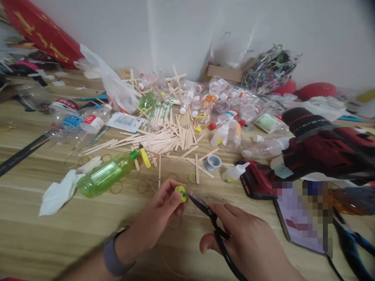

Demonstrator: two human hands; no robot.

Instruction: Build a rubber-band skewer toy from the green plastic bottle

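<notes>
Between the thumb and fingers of my left hand (159,212) is a small yellow-green bottle cap (181,194), dark marks on its face. My right hand (246,234) grips black-handled scissors (215,224), their blades pointing up and left. The blade tips reach the cap's right side; whether they touch it I cannot tell. A thin string (202,191) runs near the blades. Beyond my left hand a green plastic bottle (105,175) lies on its side, its green cap on. A yellow cutter (144,157) lies by that bottle's neck.
Wooden craft sticks (164,136) are heaped mid-table, with many clear plastic bottles (249,111) behind. To the right stand a red and black power drill (331,144) and a phone (304,218). A wire spool (212,162) and a glue bottle (234,172) lie beyond my right hand.
</notes>
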